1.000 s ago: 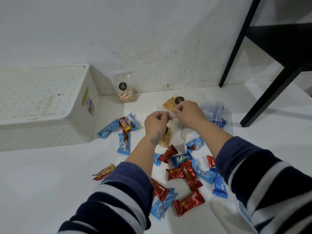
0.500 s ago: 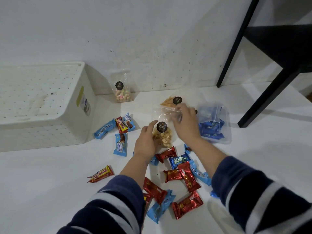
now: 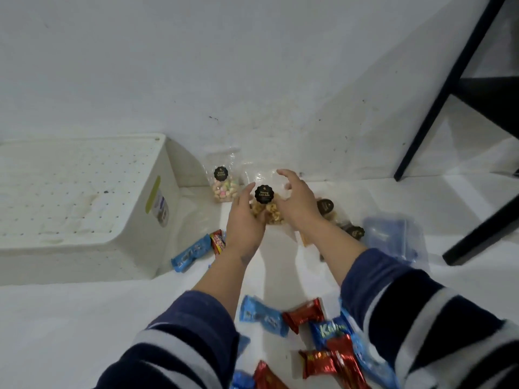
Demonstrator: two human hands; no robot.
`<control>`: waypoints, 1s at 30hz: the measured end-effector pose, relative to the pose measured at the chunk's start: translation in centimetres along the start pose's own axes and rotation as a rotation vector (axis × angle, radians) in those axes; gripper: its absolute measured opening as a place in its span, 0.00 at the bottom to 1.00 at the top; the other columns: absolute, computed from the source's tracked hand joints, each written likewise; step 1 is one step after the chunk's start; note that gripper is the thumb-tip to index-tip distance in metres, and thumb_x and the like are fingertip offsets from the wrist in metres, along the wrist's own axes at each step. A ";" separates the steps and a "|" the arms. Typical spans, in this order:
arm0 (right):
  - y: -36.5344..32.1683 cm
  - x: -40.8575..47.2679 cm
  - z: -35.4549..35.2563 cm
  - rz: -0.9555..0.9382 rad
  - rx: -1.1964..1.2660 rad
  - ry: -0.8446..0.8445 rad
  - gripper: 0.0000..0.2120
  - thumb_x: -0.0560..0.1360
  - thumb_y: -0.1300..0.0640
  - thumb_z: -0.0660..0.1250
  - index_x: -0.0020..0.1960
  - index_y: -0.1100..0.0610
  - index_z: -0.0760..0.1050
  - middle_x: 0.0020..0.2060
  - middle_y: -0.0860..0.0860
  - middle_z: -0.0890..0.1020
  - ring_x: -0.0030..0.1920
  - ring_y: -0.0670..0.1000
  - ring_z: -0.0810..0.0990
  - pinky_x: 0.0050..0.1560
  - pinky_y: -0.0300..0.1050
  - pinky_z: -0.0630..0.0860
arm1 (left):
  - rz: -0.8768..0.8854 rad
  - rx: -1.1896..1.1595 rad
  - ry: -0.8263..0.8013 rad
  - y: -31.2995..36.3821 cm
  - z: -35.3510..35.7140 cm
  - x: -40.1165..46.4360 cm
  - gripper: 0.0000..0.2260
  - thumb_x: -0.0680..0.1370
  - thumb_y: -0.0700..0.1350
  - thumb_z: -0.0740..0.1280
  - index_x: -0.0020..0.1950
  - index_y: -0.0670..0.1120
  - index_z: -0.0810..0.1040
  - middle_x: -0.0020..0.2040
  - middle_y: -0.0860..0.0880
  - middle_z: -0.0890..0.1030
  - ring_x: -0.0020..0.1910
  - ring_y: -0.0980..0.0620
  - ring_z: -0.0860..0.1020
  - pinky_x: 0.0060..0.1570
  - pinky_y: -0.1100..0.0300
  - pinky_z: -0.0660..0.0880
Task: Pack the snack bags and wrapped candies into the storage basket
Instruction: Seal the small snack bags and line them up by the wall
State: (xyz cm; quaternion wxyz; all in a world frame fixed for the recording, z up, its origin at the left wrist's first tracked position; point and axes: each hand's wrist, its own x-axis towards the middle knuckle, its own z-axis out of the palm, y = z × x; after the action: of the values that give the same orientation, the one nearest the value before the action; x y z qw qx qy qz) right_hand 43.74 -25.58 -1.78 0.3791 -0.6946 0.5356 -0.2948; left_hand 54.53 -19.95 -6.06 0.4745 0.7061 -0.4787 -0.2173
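A clear snack bag [image 3: 265, 204] of golden nuts with a black round label stands upright between my hands near the wall. My left hand [image 3: 243, 220] grips its left side and my right hand [image 3: 296, 202] holds its right side and top. A second clear bag [image 3: 223, 182] with pastel candies leans on the wall to the left. Two more labelled snack bags [image 3: 341, 223] lie behind my right wrist. Red and blue wrapped candies [image 3: 317, 332] lie scattered close to me. The white perforated storage basket [image 3: 157, 197] sits upside down at the left.
A clear plastic box [image 3: 393, 237] with blue packets lies right of my right arm. Black chair legs [image 3: 438, 88] rise at the right. Blue and red candies [image 3: 193, 251] lie beside the basket's corner. The white wall stands close behind the bags.
Both hands have lifted the nut bag off the floor and carried it away from me and left, toward the wall. The camera has tilted up, pushing the candies low in view.
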 end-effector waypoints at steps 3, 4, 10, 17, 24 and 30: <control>-0.7 4.0 1.9 -0.013 0.020 -0.076 0.26 0.77 0.61 0.65 0.72 0.46 0.64 0.62 0.55 0.71 0.57 0.53 0.75 0.52 0.41 0.71 | -0.026 0.014 0.002 -1.3 -0.4 4.0 0.28 0.76 0.36 0.65 0.74 0.50 0.63 0.68 0.44 0.71 0.67 0.48 0.71 0.65 0.48 0.72; -0.7 5.1 2.6 -0.007 0.028 -0.093 0.26 0.77 0.61 0.64 0.72 0.46 0.64 0.63 0.55 0.71 0.59 0.55 0.75 0.52 0.40 0.70 | -0.045 0.030 -0.006 -1.8 -0.4 5.1 0.29 0.76 0.35 0.64 0.75 0.51 0.62 0.68 0.44 0.71 0.68 0.47 0.70 0.66 0.49 0.71; 0.1 8.5 4.5 0.042 -0.011 -0.183 0.27 0.77 0.66 0.61 0.73 0.48 0.64 0.70 0.55 0.68 0.65 0.55 0.72 0.48 0.38 0.69 | -0.082 0.131 -0.116 -4.5 0.2 7.8 0.32 0.76 0.34 0.64 0.76 0.50 0.59 0.73 0.45 0.67 0.72 0.47 0.66 0.69 0.53 0.67; 0.4 7.0 0.5 0.054 -0.247 -0.203 0.23 0.77 0.66 0.59 0.68 0.50 0.71 0.68 0.53 0.69 0.65 0.54 0.72 0.51 0.39 0.69 | 0.035 0.298 -0.012 -3.2 0.3 5.6 0.26 0.73 0.37 0.67 0.70 0.50 0.68 0.66 0.47 0.67 0.63 0.47 0.70 0.53 0.59 0.70; 0.4 4.0 -7.8 0.191 -0.693 -0.111 0.21 0.76 0.64 0.59 0.67 0.49 0.73 0.67 0.53 0.72 0.67 0.57 0.70 0.65 0.51 0.72 | 0.082 0.278 -0.469 0.5 4.6 2.7 0.35 0.70 0.54 0.74 0.73 0.52 0.63 0.73 0.49 0.62 0.72 0.49 0.62 0.68 0.56 0.63; 3.4 2.4 -12.3 0.455 -0.733 -0.012 0.14 0.75 0.65 0.59 0.58 0.62 0.75 0.58 0.57 0.77 0.54 0.57 0.76 0.52 0.44 0.74 | 0.090 0.359 -0.621 1.0 7.0 2.5 0.50 0.64 0.52 0.79 0.77 0.56 0.52 0.77 0.47 0.56 0.75 0.46 0.57 0.72 0.48 0.62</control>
State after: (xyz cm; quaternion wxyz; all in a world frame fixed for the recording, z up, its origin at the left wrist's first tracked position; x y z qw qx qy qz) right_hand 32.56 -30.96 2.02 0.1657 -0.6493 0.7422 0.0103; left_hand 49.85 -25.50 -8.01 0.1839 0.6568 -0.6611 -0.3126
